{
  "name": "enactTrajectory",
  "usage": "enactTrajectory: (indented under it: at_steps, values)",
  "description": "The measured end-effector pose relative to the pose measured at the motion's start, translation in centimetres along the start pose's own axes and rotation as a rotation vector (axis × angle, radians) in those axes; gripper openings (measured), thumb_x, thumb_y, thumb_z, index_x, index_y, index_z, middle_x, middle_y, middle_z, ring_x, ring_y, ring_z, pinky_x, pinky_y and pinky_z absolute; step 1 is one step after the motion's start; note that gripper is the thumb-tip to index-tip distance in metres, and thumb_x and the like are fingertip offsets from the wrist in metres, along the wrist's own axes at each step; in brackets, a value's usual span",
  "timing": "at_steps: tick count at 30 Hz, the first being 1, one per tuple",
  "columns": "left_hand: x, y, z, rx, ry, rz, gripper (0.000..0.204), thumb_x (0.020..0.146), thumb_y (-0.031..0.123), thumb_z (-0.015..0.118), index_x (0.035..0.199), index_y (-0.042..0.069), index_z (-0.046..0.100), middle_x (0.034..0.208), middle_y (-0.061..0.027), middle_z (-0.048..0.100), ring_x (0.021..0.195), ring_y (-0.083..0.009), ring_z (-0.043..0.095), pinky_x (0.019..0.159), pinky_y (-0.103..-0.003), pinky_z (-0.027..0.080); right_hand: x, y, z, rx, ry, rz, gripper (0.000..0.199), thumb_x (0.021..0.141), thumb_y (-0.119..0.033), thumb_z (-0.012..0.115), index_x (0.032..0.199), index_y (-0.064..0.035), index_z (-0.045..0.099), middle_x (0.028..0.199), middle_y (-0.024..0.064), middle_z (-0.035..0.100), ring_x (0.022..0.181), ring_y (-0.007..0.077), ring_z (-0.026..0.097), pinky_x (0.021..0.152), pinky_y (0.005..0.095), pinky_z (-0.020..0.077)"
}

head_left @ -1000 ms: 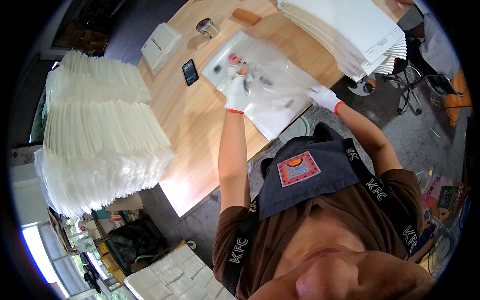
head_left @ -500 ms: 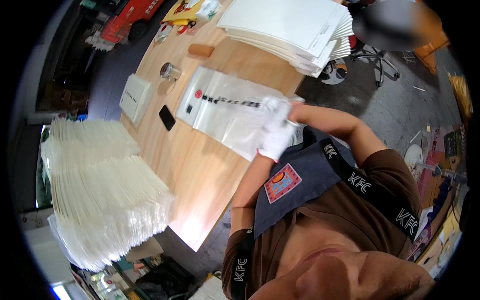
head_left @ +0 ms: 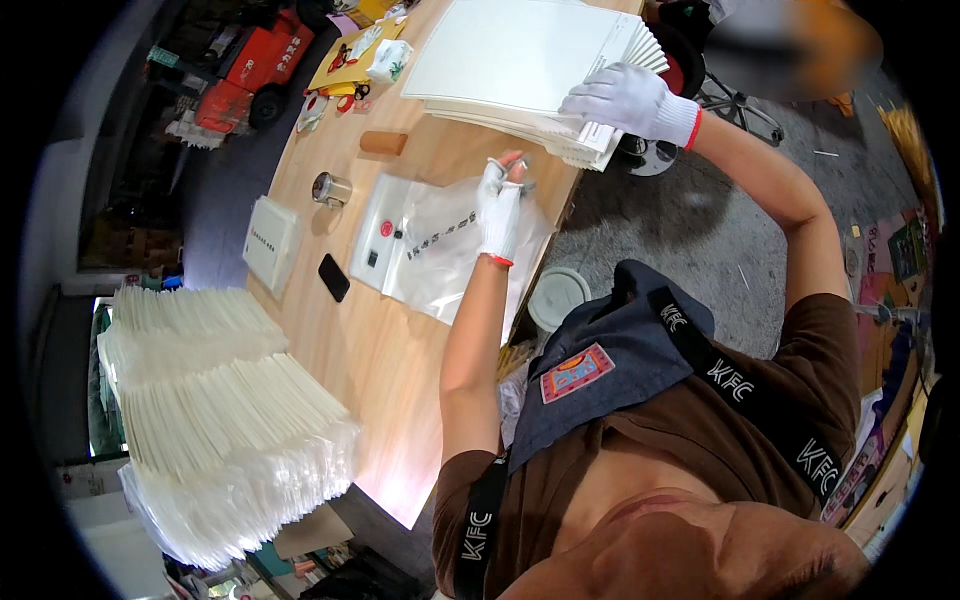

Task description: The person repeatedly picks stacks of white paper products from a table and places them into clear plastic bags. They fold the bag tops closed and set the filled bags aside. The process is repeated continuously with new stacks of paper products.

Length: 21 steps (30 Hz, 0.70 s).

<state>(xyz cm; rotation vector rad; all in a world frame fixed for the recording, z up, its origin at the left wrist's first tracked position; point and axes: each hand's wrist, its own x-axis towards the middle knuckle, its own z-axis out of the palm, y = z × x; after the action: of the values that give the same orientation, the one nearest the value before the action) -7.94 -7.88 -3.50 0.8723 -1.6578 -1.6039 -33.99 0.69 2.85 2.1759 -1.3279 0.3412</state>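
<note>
A clear plastic bag lies flat on the wooden table. My left hand, in a white glove, pinches the bag's near right edge and lifts it a little. My right hand, also gloved, rests on the near corner of a tall stack of white sheets at the table's far end, fingers curled over the top sheets' edge.
A black phone, a white box, a small metal cup and a brown block lie left of the bag. A large pile of bagged white sheets fills the left. An office chair base stands beyond the table edge.
My right hand has left the bag and gone up to the white sheet stack. My left hand now holds the bag's edge alone. The view has swung toward the stack.
</note>
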Motion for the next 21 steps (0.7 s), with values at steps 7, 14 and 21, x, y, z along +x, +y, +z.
enactTrajectory:
  at_steps: [7,14,21]
  values:
    - [0.8,2.5,0.0,-0.593,0.102,-0.305,0.026,0.086,0.012,0.057,0.108,-0.003,0.057,0.097,-0.0128,0.063,0.085,-0.0213,0.062,0.071,-0.033,0.052,2.8,-9.3,-6.5,0.283,0.062,-0.131,0.035,0.071,-0.033,0.065,0.101,-0.0142,0.062,0.089,0.005,0.061,0.079,0.0159,0.061,0.064,0.0291,0.0494]
    - [-7.5,4.8,-14.3,-0.188,-0.094,-0.464,0.03,0.086,0.007,0.052,0.11,-0.009,0.058,0.104,-0.0155,0.065,0.091,-0.0223,0.065,0.079,-0.032,0.054,-0.2,-7.6,-6.5,0.585,-0.609,0.768,0.061,0.089,-0.043,0.054,0.141,-0.0172,0.036,0.084,0.0088,0.067,0.064,0.0152,0.063,0.055,0.0278,0.0513]
    - [-12.9,5.3,-3.9,0.669,-0.182,-0.118,0.087,0.076,0.02,0.068,0.143,-0.001,0.016,0.14,-0.023,0.03,0.127,-0.0283,0.035,0.103,-0.035,0.033,2.7,-19.1,-0.6,1.536,0.037,0.757,0.074,0.08,-0.036,0.068,0.137,-0.0014,0.036,0.132,0.021,0.047,0.125,0.0293,0.044,0.104,0.0322,0.0325]
